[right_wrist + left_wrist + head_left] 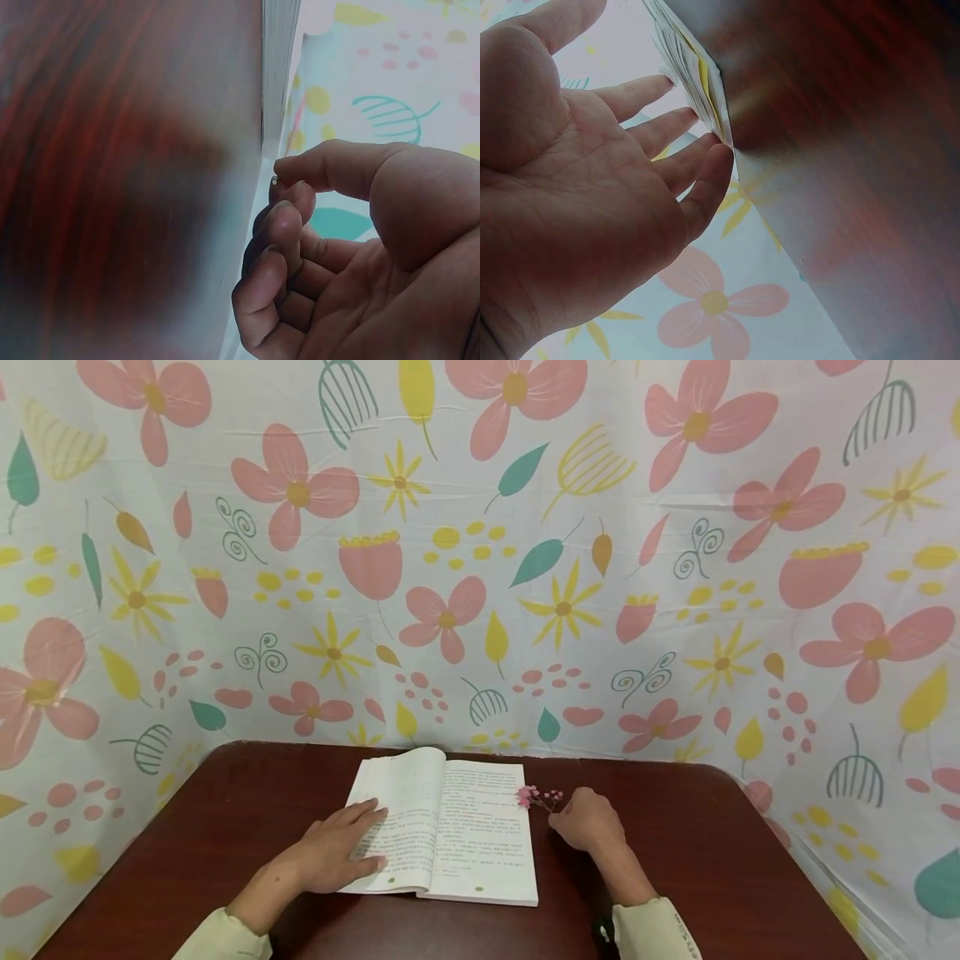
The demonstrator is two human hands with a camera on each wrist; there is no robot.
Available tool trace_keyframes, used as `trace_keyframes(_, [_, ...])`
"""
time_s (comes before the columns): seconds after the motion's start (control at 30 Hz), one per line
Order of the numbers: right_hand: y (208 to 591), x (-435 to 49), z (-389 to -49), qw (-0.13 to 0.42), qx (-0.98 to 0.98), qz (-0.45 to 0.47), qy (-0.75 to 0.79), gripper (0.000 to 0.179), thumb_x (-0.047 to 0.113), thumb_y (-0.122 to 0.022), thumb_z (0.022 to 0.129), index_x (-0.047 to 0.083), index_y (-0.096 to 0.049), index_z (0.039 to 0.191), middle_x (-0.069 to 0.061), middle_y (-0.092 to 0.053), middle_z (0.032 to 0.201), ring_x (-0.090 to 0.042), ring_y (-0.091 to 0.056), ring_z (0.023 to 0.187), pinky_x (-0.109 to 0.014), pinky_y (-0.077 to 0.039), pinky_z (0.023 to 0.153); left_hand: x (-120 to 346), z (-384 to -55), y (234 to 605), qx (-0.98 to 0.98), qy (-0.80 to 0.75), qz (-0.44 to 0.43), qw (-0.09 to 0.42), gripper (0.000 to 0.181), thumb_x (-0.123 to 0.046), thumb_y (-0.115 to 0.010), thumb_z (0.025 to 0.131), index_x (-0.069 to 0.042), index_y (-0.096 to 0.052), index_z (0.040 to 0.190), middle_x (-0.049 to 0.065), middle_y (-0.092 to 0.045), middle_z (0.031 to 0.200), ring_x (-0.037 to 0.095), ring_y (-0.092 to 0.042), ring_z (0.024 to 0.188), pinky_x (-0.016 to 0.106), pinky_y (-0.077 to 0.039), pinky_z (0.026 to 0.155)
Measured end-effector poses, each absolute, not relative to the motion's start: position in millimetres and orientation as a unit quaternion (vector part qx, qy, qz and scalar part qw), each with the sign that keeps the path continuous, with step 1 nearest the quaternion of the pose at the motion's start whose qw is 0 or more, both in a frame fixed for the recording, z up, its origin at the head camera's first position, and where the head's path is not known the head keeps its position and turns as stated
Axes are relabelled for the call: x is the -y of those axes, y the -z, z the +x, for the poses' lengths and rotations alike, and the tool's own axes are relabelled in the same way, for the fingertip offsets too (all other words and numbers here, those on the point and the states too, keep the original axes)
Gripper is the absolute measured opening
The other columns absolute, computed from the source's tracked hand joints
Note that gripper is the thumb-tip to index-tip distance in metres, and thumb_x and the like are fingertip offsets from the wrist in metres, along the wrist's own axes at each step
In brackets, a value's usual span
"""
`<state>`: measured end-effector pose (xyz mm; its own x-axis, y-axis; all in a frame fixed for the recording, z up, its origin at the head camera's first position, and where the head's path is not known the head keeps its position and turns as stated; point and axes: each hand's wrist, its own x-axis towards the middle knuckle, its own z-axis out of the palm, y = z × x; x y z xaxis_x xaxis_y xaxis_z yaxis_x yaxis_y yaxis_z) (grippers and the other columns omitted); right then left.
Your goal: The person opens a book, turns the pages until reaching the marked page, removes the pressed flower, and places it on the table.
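Observation:
An open book (483,852) lies on the dark table, its printed pages facing up and the left page bowed near the spine. My left hand (330,852) rests on the left page with fingers extended. In the left wrist view, its fingertips are at the edge of the book's page stack (694,79). Just off the right page, my right hand (588,821) pinches the thin stem of a small sprig of pink flowers (528,796). The blossoms overlap the right page's edge in the head view. The right wrist view shows thumb and forefinger together, the other fingers curled; the blossoms are hidden there.
The reddish-brown wooden table (720,852) has rounded far corners. Behind it and along both sides hangs a white curtain (480,693) printed with flowers and leaves. A dark band (602,932) circles the right wrist at the sleeve.

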<state>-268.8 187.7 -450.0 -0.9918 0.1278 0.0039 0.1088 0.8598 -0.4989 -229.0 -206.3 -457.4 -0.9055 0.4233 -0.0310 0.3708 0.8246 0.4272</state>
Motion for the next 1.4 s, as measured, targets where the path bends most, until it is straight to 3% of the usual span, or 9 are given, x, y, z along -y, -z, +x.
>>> trace_keyframes(0.43, [450,-216,-273,0.008,0.96,-0.077,-0.27,0.037,0.02,-0.068,0.085,0.01,-0.05,0.053,-0.002,-0.045,0.05,-0.019,-0.048,0.047,-0.03,-0.037,0.045,210,-233,470,-0.95,-0.206,0.231,0.044,0.073,-0.052,-0.062,0.095,-0.012,-0.042,0.152,0.014,-0.033,0.158,0.04,-0.031,0.143,0.07,-0.028,0.103])
trace_keyframes(0.77, [446,-233,-272,-0.005,0.959,-0.086,-0.271,0.033,0.021,-0.068,0.086,0.006,-0.054,0.06,-0.005,-0.047,0.055,-0.023,-0.051,0.051,-0.033,-0.04,0.049,208,-228,457,-0.952,-0.212,0.211,0.069,0.072,-0.047,-0.065,0.095,-0.012,-0.041,0.153,0.012,-0.031,0.16,0.038,-0.028,0.146,0.07,-0.025,0.106])
trace_keyframes(1.03, [445,-240,-274,-0.021,0.961,-0.097,-0.258,0.028,0.022,-0.069,0.087,-0.004,-0.061,0.09,-0.014,-0.058,0.077,-0.028,-0.054,0.064,-0.037,-0.044,0.055,208,-230,457,-0.951,-0.212,0.213,0.066,0.072,-0.046,-0.066,0.094,-0.012,-0.041,0.152,0.013,-0.031,0.16,0.04,-0.029,0.145,0.07,-0.026,0.104])
trace_keyframes(1.4, [449,-246,-272,-0.026,0.958,-0.1,-0.266,0.025,0.022,-0.068,0.086,-0.001,-0.059,0.084,-0.013,-0.057,0.071,-0.026,-0.054,0.059,-0.035,-0.043,0.05,207,-230,458,-0.952,-0.213,0.207,0.071,0.072,-0.046,-0.065,0.095,-0.013,-0.04,0.153,0.012,-0.03,0.161,0.038,-0.028,0.146,0.071,-0.026,0.103])
